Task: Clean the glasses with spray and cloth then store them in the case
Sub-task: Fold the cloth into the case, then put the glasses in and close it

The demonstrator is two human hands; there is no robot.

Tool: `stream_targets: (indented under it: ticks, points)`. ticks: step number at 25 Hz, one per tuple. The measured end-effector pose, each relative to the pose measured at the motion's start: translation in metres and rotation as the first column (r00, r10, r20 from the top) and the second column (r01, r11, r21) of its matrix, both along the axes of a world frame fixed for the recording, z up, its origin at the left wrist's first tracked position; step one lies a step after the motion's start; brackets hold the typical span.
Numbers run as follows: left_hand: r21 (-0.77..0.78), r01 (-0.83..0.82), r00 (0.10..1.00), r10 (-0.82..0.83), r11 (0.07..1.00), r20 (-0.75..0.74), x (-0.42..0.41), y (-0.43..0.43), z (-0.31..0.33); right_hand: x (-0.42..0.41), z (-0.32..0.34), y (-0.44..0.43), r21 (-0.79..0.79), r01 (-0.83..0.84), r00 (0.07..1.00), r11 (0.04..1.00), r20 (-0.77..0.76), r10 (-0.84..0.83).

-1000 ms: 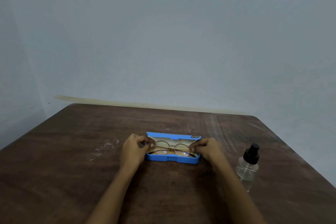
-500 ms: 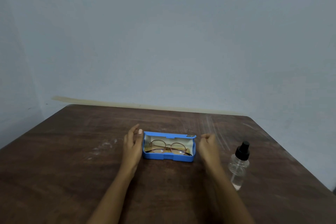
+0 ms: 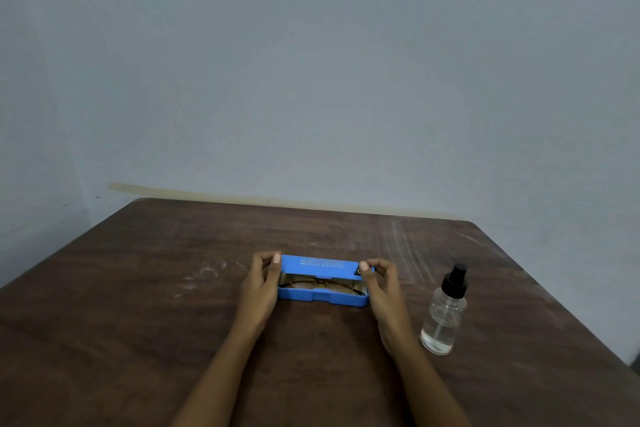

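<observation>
From my seat the glasses (image 3: 323,285) are mostly hidden. Only a thin strip of wire rim and the dark temple tips shows in the gap between the blue case (image 3: 322,299) and its lowered lid (image 3: 317,265). I cannot make out the lenses clearly in that shadow. The pale printing on the lid is too blurred to read, and a small dark patch at its right corner sits partly behind a thumb. Both forearms are cut off by the bottom edge of the view.

The case lies with its long axis running left to right across my view, its right end a touch nearer me. The hinge is on the far side and the opening faces me. The glasses lie inside along the same axis. The case is a bright blue rectangular box with a shallow notch in the middle of its front wall and a pale lining.

The left hand (image 3: 259,284) pinches the left end of the lid, thumb in front and fingers curled behind. The right hand (image 3: 382,288) pinches the right end the same way.

A clear spray bottle (image 3: 443,317) with a black cap stands upright well to the right of the case. The case rests on a dark wooden table (image 3: 138,288).
</observation>
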State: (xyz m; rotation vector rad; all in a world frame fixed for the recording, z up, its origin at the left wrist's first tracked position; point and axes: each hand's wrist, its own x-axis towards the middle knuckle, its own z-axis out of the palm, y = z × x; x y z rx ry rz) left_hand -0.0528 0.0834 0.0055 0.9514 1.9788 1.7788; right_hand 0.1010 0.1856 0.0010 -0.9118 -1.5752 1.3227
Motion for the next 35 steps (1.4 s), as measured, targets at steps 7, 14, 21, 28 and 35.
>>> stream_targets:
  ticks: [7, 14, 21, 28, 35]
  points:
    - [0.000, -0.059, 0.986, 0.059, 0.998, -0.153, 0.001, 0.001, -0.009, 0.002, -0.006, 0.000, 0.076, -0.022, 0.998, 0.997, 0.057, 0.018]
    - [-0.063, -0.086, 0.975, 0.071, 0.994, -0.212, 0.004, 0.003, -0.010, 0.002, -0.006, 0.005, 0.162, -0.102, 0.961, 0.982, 0.270, 0.056]
    - [-0.135, -0.054, 0.935, 0.003, 0.989, -0.355, -0.005, 0.006, -0.016, 0.001, -0.004, 0.003, 0.173, -0.104, 0.950, 0.979, 0.310, 0.046]
    - [-0.125, -0.026, 0.935, -0.020, 0.992, -0.354, -0.008, 0.005, -0.017, 0.004, 0.004, -0.002, 0.203, -0.106, 0.940, 0.973, 0.338, 0.032]
    - [-0.158, -0.007, 0.935, -0.049, 0.987, -0.350, -0.007, 0.006, -0.014, 0.001, 0.006, -0.003, 0.211, -0.079, 0.934, 0.974, 0.356, -0.001]
